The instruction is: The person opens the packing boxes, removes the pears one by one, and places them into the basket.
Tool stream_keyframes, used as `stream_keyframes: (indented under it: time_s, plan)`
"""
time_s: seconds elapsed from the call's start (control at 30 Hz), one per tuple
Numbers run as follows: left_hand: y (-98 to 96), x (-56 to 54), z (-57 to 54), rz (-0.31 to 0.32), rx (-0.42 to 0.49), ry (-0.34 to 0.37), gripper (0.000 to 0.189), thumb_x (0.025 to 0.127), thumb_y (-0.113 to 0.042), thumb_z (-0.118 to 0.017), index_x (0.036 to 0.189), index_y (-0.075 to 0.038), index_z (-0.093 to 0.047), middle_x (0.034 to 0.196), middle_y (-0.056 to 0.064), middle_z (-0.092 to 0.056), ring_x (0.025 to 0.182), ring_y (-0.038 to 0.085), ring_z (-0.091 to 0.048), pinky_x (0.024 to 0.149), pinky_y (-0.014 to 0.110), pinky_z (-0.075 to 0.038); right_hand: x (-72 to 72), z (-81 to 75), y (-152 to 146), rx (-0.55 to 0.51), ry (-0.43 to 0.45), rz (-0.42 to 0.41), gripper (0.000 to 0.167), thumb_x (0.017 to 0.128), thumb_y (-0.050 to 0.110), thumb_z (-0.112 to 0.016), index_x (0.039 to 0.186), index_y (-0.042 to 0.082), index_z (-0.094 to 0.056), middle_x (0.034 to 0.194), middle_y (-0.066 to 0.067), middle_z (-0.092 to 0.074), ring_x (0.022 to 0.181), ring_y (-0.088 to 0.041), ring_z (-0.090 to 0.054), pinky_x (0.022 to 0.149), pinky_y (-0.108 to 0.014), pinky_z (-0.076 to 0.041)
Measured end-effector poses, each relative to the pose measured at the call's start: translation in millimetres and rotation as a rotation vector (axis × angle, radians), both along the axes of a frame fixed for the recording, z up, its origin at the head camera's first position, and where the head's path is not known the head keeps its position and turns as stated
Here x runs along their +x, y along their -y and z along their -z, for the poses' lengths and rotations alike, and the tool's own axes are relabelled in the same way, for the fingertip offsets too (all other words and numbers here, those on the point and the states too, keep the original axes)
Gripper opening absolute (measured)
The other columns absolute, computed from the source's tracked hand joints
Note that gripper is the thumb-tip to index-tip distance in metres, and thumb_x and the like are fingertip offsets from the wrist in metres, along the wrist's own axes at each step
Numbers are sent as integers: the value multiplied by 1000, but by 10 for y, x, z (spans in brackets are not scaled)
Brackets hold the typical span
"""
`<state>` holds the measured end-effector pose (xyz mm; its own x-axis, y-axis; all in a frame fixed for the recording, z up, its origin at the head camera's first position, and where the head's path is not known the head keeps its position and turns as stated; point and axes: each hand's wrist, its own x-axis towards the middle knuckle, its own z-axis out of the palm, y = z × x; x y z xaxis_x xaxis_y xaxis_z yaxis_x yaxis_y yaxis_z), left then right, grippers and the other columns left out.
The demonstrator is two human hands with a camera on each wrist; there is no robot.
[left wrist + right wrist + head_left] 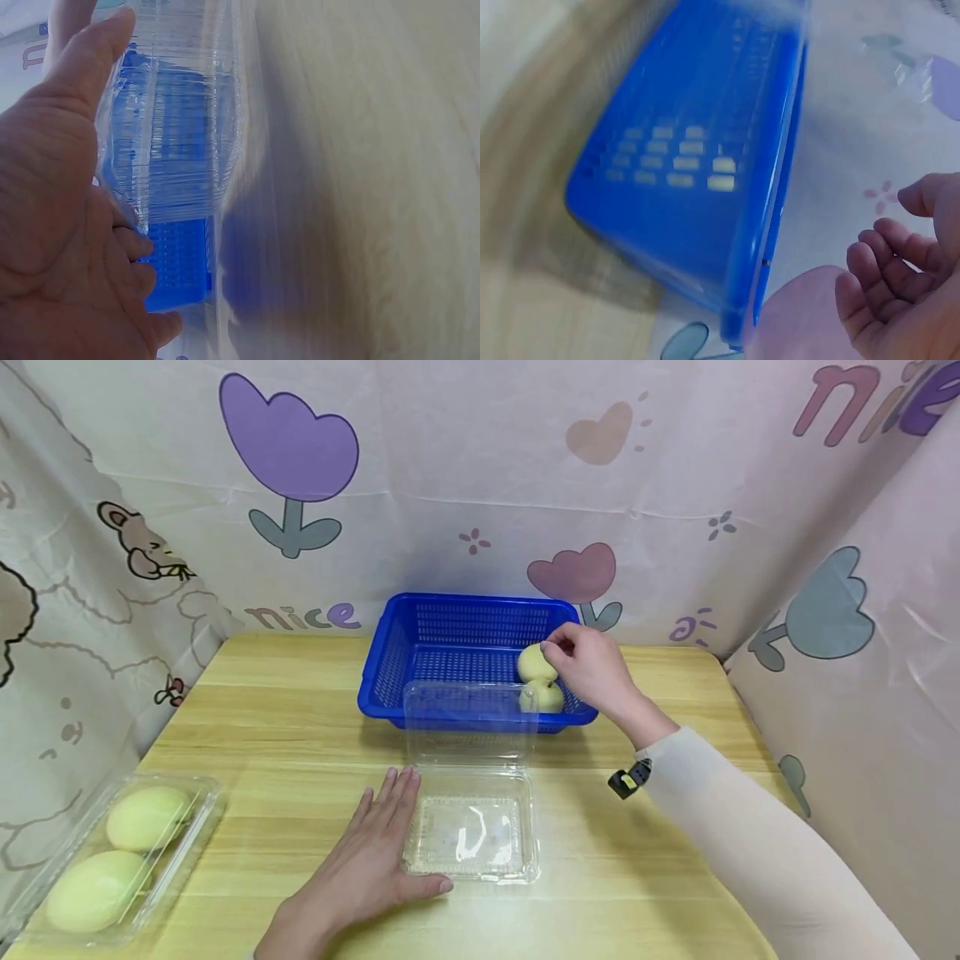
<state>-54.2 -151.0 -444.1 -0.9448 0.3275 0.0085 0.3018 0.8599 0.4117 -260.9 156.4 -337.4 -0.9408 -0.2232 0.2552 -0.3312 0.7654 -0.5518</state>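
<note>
**Right hand [596,668] over blue basket [386,652], nothing gripped**

The right fingers are loosely curled and hold nothing; the wrist view shows the thumb apart from the rest. Just under the fingertips, in the basket, is the rear fruit [531,665]; contact cannot be confirmed. The front fruit [552,698] lies beside it, nearer the person.

Recommended handling, as judged: spread the fingers wider than one fruit, grip its sides from above without squeezing, and lift clear of the rim.

Obstruction noted: from these fingers toward the person, the upright clear lid [465,727] partly screens the front fruit; pass above it. Beyond it lies its bare tray [468,831], with the left hand [378,843] at its left edge, fingers straight, thumb apart.

Farthest from the right fingers, past the left hand, a closed box [197,827] containing two more fruits [97,889] rests on the surface [300,752].
</note>
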Motion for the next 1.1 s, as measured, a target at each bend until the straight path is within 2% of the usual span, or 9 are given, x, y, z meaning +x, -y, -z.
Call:
stream_keyframes:
  time_s: [0.2, 0.4, 0.5, 0.63, 0.87, 1.1]
  plan:
    - [-4, -5, -3, -9, 14, 17, 137, 75, -76, -79, 168, 0, -13, 176, 19, -11, 164, 35, -8, 131, 63, -13, 305, 109, -32, -170, 96, -10, 28, 107, 32, -59, 102, 8, -73, 83, -4, -63, 77, -23, -56, 69, -35, -46]
    - [-9, -14, 9, -12, 20, 25, 137, 76, -77, -78, 168, -1, -12, 176, 19, -10, 164, 35, -7, 131, 63, -12, 545, 217, 12, -312, 197, -60, 34, 110, 31, -56, 114, 3, -74, 100, -15, -73, 87, -27, -70, 74, -35, -58]
    - [-15, -16, 14, -12, 25, 24, 137, 76, -77, -79, 168, -1, -11, 176, 19, -10, 164, 35, -7, 131, 63, -13, 640, 255, 42, -390, 221, -101, 35, 112, 27, -52, 118, 1, -74, 108, -19, -74, 95, -29, -72, 82, -38, -63]
    - [-21, -22, 24, -15, 32, 25, 138, 75, -76, -79, 168, -1, -11, 176, 19, -10, 164, 36, -6, 131, 63, -12, 734, 299, 54, -460, 229, -156, 38, 114, 26, -48, 122, -2, -73, 110, -19, -73, 102, -28, -70, 88, -38, -63]
    - [-32, -19, 31, -14, 43, 11, 135, 78, -77, -76, 168, 1, -12, 175, 22, -12, 164, 38, -9, 130, 64, -14, 841, 360, 31, -473, 190, -160, 39, 114, 30, -47, 118, 6, -77, 105, -13, -73, 98, -24, -68, 91, -46, -61]
    - [-31, 2, 25, -26, 52, 4, 137, 77, -80, -74, 168, 1, -12, 174, 25, -12, 163, 41, -11, 129, 65, -14, 930, 409, 15, -482, 186, -140, 36, 113, 26, -50, 112, 3, -78, 101, -14, -74, 96, -24, -66, 89, -40, -59]
